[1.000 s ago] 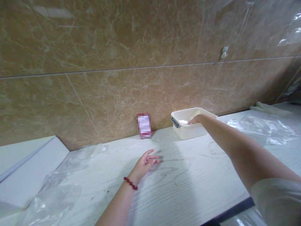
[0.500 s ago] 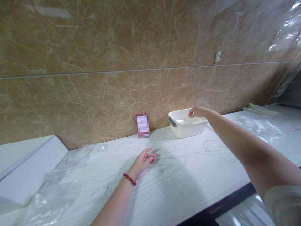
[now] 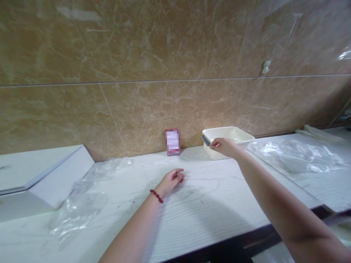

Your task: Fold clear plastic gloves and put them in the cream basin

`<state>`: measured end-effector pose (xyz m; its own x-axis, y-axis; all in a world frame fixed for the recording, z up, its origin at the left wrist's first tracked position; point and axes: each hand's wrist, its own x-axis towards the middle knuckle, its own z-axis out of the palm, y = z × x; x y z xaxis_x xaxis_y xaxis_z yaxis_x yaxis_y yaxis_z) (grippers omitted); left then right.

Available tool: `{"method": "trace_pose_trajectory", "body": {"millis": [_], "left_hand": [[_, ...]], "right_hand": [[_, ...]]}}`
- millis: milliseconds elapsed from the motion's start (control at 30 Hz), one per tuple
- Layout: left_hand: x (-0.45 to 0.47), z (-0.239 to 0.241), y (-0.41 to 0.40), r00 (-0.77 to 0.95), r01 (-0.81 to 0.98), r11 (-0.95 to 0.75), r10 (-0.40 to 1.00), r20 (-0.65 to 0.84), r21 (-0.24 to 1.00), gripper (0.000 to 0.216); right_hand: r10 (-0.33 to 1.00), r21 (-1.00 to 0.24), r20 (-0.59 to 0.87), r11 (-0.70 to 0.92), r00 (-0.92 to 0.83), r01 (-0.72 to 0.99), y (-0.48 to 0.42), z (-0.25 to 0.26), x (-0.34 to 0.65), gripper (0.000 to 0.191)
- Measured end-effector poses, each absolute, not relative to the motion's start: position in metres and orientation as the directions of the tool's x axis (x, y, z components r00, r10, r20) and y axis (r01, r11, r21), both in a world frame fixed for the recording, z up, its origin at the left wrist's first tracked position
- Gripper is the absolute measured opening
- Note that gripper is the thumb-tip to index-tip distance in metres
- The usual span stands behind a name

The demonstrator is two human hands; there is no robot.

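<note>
My left hand [image 3: 172, 180], with a red bead bracelet [image 3: 156, 196] at the wrist, rests on or just over the white tabletop [image 3: 208, 193]. Its fingers are loosely curled and apart, holding nothing. My right hand [image 3: 222, 146] is in front of the cream plastic bin [image 3: 229, 133], near the grey clip handle [image 3: 205, 141] on its left end. The fingertips are pinched together; a small pale bit shows there, too small to name. Part of the bin's front wall is hidden by that hand and forearm. A blurred-out red and white card or pack [image 3: 172, 141] leans against the wall.
Clear plastic film lies at left [image 3: 79, 208] and a sheet of crumpled plastic [image 3: 296, 155] at right. A white box [image 3: 55, 179] stands at the far left. Behind the table rises a brown marbled wall [image 3: 153, 102]. Pale cloth [image 3: 319, 132] lies at the back right.
My right hand has come out of the bin, moving toward me to its front. The left hand stays about where it was on the table. The whole view has shifted slightly.
</note>
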<state>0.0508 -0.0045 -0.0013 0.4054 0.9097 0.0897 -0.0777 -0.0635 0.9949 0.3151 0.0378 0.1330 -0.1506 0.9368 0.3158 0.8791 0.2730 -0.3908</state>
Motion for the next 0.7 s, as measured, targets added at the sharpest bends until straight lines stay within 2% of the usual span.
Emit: {"method": "trace_pose_trajectory", "body": {"millis": [167,300,533,700], "left_hand": [[0.052,0.0,-0.006,0.393,-0.063,-0.084,0.914,0.102,0.994,0.039],[0.051,-0.003,-0.004,0.403,-0.04,-0.128,0.905,0.134,0.991,0.038],[0.05,-0.009,0.001,0.416,-0.083,-0.154,0.893,0.174,0.985,0.036],[0.048,-0.009,0.002,0.41,-0.085,-0.173,0.891,0.192,0.981,0.029]], "right_hand": [[0.955,-0.548,0.216,0.289,-0.201,0.785,0.023,0.079,0.263,0.019],[0.938,-0.61,0.189,0.345,-0.292,0.713,0.012,0.048,0.225,0.017],[0.903,-0.676,0.355,0.428,-0.244,0.599,0.011,0.014,0.205,0.018],[0.859,-0.66,0.418,0.51,-0.295,0.551,0.014,0.005,0.207,0.02]]}}
